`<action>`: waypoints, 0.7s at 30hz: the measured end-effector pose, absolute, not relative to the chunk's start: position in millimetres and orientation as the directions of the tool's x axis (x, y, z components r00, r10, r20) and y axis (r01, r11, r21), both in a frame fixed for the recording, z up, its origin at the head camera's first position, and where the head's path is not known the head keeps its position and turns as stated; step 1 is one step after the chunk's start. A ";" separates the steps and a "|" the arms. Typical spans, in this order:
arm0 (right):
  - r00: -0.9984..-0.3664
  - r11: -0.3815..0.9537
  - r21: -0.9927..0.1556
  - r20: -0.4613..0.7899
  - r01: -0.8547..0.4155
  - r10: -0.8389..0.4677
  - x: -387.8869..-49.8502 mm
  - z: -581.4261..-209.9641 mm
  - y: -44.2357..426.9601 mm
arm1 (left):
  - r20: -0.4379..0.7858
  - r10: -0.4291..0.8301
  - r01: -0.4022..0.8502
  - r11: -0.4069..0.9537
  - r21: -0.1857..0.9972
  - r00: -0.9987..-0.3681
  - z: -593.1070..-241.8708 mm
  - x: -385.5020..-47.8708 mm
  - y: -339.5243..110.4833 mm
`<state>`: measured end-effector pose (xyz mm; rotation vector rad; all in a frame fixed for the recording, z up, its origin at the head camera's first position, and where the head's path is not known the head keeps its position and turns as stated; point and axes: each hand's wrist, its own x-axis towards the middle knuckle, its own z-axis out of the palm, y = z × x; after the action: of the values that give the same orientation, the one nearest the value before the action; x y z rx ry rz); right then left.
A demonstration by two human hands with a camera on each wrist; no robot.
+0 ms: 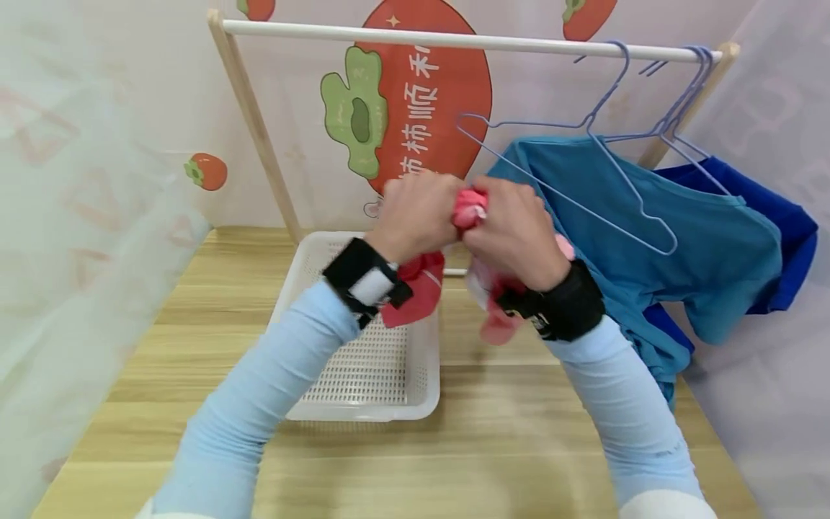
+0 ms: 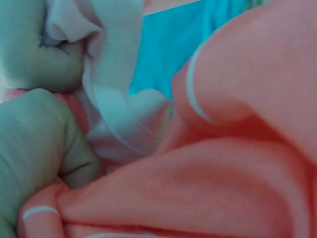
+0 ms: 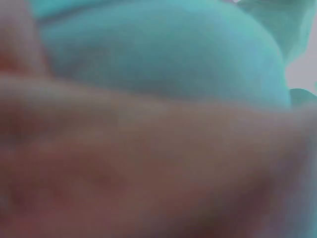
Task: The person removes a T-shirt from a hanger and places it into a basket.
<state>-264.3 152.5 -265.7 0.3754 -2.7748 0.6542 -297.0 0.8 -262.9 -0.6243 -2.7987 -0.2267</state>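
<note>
A red-pink cloth garment (image 1: 470,209) with thin white lines and pale pink parts is bunched between my two hands. My left hand (image 1: 415,216) grips its left side, and a red flap hangs below that wrist. Close beside it, my right hand (image 1: 515,231) grips the other side, with pale pink cloth hanging under it. Both hands have curled fingers in the left wrist view, where coral cloth (image 2: 198,188) fills much of the picture. The right wrist view is blurred and mostly blocked by something close to the lens. The garment's full shape is hidden in the folds.
A white perforated basket (image 1: 363,412) sits on the wooden table (image 1: 486,461) below my left arm. A rack's white rod (image 1: 389,34) runs across the back. A bare hanger (image 1: 564,189) hangs at right, beside a teal shirt (image 1: 681,238) and a dark blue garment (image 1: 794,238) on hangers.
</note>
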 end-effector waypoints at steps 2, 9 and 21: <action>-0.919 0.842 -0.412 0.328 -0.349 -0.221 -272.6 -256.5 127.7 | 0.313 0.342 0.399 0.906 0.140 -0.886 -254.8 -297.1 -25.1; -0.893 0.799 -0.429 0.350 -0.422 -0.283 -302.6 -284.3 59.1 | 0.331 0.214 0.317 0.901 0.297 -0.919 -288.0 -307.7 -93.7; -0.890 0.866 -0.429 -0.245 -0.256 -0.385 -306.4 -373.0 88.7 | -0.063 0.487 0.406 0.786 0.466 -0.871 -376.0 -333.7 -133.4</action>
<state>-306.4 88.7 -373.0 0.5918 -3.3482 0.6905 -333.7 -133.4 -376.0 -0.7908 -3.1379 -0.7502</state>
